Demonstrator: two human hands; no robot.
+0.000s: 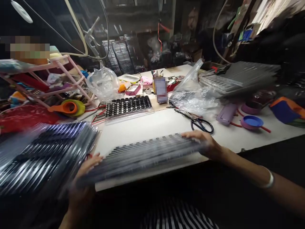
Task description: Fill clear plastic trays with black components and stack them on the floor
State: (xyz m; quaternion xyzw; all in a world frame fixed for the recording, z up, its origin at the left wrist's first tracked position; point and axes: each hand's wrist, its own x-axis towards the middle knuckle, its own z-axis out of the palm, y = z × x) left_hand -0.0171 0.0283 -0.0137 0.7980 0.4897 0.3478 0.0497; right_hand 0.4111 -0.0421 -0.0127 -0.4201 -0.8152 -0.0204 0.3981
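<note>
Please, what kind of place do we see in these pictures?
Probably a small workshop: both hands hold a blurred ribbed tray over a white worktable, with black scissors and stacked trays nearby.

From my view, I can't read any text, label, brand, number or sign; pixelated blocks cover part of what I see.

Cluttered workshop; scissors (202,125), stacked trays (45,156), hanging cables (106,35).
</note>
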